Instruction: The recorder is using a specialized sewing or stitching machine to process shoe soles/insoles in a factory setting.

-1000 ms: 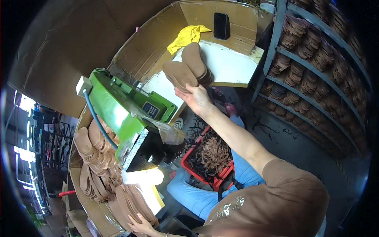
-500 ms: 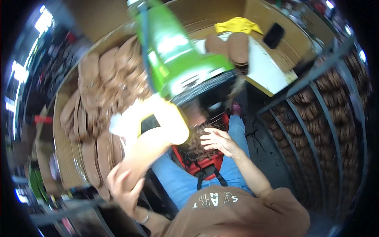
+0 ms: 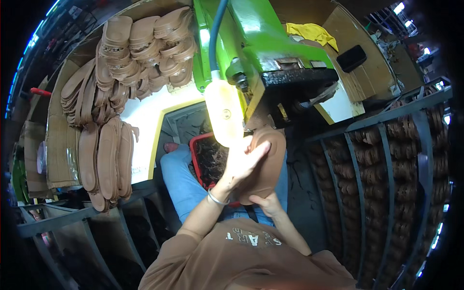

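Observation:
A brown shoe sole is held between both of my hands, its far end up against the dark working part of the green machine. My left hand grips its left edge, with the thumb lying across the upper face. At the near end, my right hand pinches the rim, thumb on top and the other fingers mostly hidden beneath. A bright lamp glows just beyond my left hand. The exact contact between sole and machine is hard to make out.
Stacked brown soles lie on the left, inside a cardboard surround. A red bin of dark trimmings stands between my legs. On the right are a rack of soles, a yellow cloth and a black phone-like object.
The sole has moved from the left to the machine in my left hand. My right hand, open before, now grips its near end. The view has shifted too.

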{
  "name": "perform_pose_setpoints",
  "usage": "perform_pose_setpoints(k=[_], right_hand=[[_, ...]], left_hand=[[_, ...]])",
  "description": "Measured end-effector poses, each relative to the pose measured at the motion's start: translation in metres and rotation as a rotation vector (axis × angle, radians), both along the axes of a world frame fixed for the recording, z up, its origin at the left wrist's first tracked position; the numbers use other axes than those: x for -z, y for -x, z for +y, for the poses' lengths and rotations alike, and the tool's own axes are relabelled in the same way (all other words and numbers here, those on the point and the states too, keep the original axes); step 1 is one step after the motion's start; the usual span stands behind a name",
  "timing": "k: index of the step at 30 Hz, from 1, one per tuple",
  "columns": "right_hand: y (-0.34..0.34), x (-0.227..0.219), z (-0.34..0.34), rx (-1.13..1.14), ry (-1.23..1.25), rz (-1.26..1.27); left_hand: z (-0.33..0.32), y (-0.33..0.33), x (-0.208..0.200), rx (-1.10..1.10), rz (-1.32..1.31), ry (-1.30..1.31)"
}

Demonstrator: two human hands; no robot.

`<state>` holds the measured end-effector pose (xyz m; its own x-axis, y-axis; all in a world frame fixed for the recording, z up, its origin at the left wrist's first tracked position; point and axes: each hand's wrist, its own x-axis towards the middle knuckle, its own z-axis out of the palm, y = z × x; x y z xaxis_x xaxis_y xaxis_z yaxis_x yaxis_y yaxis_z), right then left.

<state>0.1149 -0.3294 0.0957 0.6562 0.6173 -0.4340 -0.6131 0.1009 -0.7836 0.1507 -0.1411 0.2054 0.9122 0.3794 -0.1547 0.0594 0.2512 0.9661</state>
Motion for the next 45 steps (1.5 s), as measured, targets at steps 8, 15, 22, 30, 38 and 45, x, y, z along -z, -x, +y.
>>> perform_pose_setpoints(k=[8,15,22,30,38,45], right_hand=[[-0.014,-0.014,-0.033,0.028,-0.056,0.042],[-0.096,-0.066,-0.059,0.493,-0.012,-0.227],[-0.168,-0.112,-0.007,0.419,-0.035,-0.343],[-0.148,-0.102,0.04,0.214,-0.095,-0.261],[-0.125,-0.12,0.081,0.046,-0.093,-0.33],[-0.123,-0.13,0.107,-0.03,-0.139,-0.5]], left_hand=[[0.0,0.013,0.016,-0.234,0.054,-0.087],[0.003,0.014,0.011,-0.226,-0.137,-0.057],[0.027,0.025,0.007,-0.221,-0.19,-0.15],[0.065,0.077,0.005,-0.3,-0.118,0.119],[0.082,0.148,0.038,-0.193,0.053,0.157],[0.049,0.073,0.008,0.099,0.061,0.017]])
